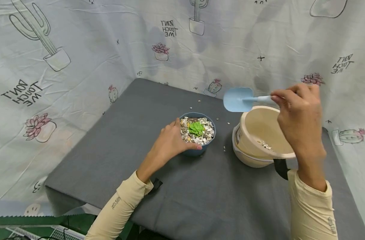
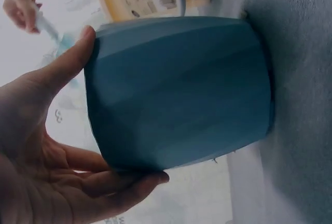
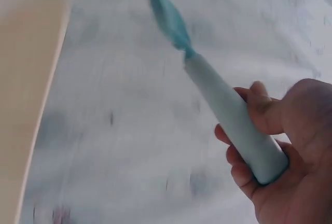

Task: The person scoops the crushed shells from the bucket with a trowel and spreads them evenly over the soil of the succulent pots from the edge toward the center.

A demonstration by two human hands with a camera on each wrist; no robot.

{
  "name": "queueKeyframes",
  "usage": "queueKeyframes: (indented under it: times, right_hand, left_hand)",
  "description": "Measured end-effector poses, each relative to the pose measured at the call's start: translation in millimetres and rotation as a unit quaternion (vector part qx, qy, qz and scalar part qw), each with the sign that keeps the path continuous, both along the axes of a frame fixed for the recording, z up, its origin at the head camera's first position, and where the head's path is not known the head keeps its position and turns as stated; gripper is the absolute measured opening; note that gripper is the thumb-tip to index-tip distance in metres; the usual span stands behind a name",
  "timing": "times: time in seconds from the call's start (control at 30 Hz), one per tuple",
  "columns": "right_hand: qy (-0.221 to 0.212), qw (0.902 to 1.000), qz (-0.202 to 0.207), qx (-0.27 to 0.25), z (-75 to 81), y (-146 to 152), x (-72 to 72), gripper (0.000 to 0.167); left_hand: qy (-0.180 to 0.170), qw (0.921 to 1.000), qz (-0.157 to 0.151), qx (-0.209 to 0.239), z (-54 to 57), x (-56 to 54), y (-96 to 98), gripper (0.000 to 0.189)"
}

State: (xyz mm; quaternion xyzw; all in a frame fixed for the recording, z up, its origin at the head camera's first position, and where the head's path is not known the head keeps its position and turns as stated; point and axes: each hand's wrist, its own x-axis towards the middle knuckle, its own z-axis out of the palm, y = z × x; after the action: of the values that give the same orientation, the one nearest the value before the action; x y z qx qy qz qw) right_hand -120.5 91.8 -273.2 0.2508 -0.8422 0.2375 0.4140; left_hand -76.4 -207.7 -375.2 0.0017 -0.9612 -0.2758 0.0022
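Observation:
A blue flower pot (image 1: 195, 152) stands on the grey-covered table, filled with pale pebbles around a small green succulent (image 1: 196, 128). My left hand (image 1: 170, 141) holds it by the upper part, thumb on one side and fingers on the other, as the left wrist view also shows. In my right hand (image 1: 300, 116) is a small light-blue toy shovel (image 1: 238, 99), gripped by its pale handle (image 3: 233, 117). The shovel's blade is raised above the table, to the left of a cream bucket (image 1: 245, 128), and looks bare.
The cream bucket leans in a second cream container (image 1: 251, 162), with some pebbles (image 1: 264, 145) on its inside. Several loose pebbles (image 1: 224, 149) lie between pot and bucket. A patterned white cloth (image 1: 230, 43) hangs behind the table (image 1: 110, 140).

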Motion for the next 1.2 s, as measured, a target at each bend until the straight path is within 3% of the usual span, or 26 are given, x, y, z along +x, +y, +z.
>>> queueKeyframes:
  times: [0.17,0.33,0.43,0.53,0.7,0.87,1.0,1.13,1.2]
  right_hand:
    - [-0.035,0.997,-0.046,0.052,-2.7,60,3.3,0.009]
    - [-0.049,0.9869,-0.07,0.137,-22.6,93,-7.7,0.004]
    - [-0.078,0.978,-0.082,0.176,-35.8,99,-18.4,0.004]
    - [-0.102,0.9682,-0.083,0.213,-48.5,98,-31.1,0.005]
    - [-0.119,0.9561,-0.072,0.258,-65.4,91,-46.8,0.007]
    - [-0.131,0.9576,-0.059,0.249,-69.8,79,-56.6,0.006]
    - [-0.184,0.9542,-0.052,0.23,-70.5,71,-62.4,0.02]
    - [-0.251,0.9513,-0.072,0.164,-70.2,71,-60.1,0.026]
    - [-0.296,0.9448,-0.078,0.117,-68.6,74,-57.0,0.026]
  left_hand:
    - [0.02,0.9986,-0.007,-0.05,3.6,5.4,8.2,0.134]
    - [0.066,0.9911,-0.078,-0.086,15.8,3.0,28.5,0.127]
    - [0.089,0.9836,-0.144,-0.061,24.9,-7.0,55.6,0.114]
    - [0.09,0.9744,-0.204,-0.028,28.1,-21.8,87.6,0.1]
    - [0.095,0.964,-0.248,-0.013,21.9,-43.0,130.4,0.094]
    - [0.129,0.9592,-0.251,0.01,16.5,-48.7,137.2,0.088]
    - [0.141,0.9541,-0.263,0.019,17.3,-51.6,135.0,0.083]
    - [0.139,0.9518,-0.273,0.018,17.4,-52.8,137.5,0.083]
    - [0.135,0.9525,-0.273,0.014,17.1,-53.1,139.1,0.083]
